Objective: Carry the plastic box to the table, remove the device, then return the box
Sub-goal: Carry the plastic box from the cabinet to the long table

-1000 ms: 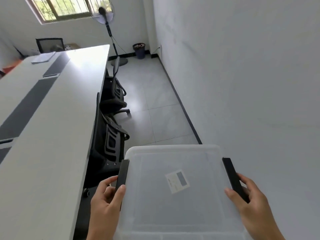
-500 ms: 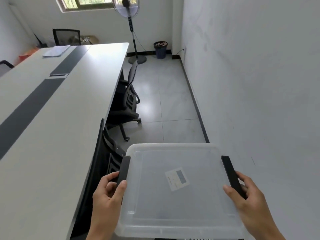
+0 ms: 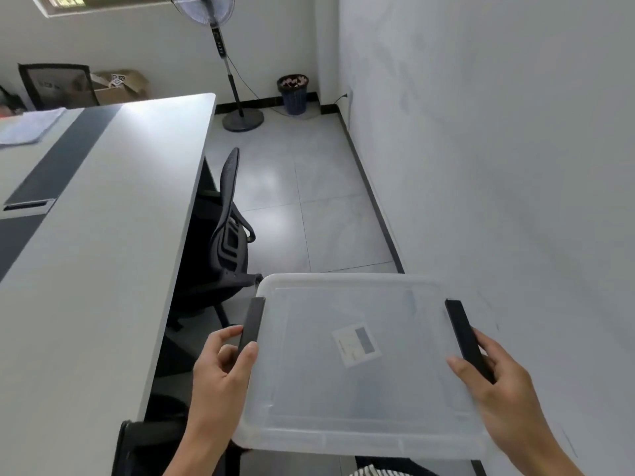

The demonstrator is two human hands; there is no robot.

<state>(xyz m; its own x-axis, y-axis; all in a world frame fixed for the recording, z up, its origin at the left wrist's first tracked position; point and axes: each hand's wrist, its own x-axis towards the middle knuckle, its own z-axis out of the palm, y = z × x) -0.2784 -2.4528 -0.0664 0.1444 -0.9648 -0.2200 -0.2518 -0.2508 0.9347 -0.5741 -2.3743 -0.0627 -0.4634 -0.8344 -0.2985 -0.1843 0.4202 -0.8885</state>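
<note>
Text inventory, my feed:
- plastic box, lid centre: white label with grey block; print too small, I read nothing.
- cardboard carton, beyond table's far edge: black-and-white square code markers on flap; pattern visible, no characters I can make out.
- fan pole: control panel with small marks, unreadable.
No brand, number or sign legible anywhere.
</note>
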